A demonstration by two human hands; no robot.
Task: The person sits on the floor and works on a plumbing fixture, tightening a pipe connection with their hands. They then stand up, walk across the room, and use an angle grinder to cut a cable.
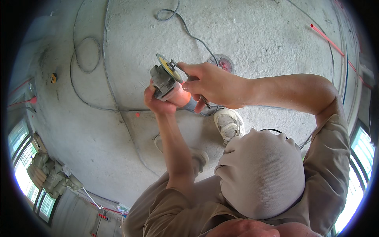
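My left hand is closed around the grey gear head of an angle grinder with an orange body. The grinder's yellow-faced disc faces up and to the right. In my right hand is a thin metal spanner, probably a grinder pin spanner, its forked end at the middle of the disc. The spanner's handle passes under my fingers and its tip shows below them. My fingers partly hide the grinder's body, and its grey rear part shows beneath my right hand.
Cables loop across the rough concrete floor. A round box with red inside lies behind my right hand. My white shoe stands below the grinder. A red pipe is at upper right, a small yellow-black object at left.
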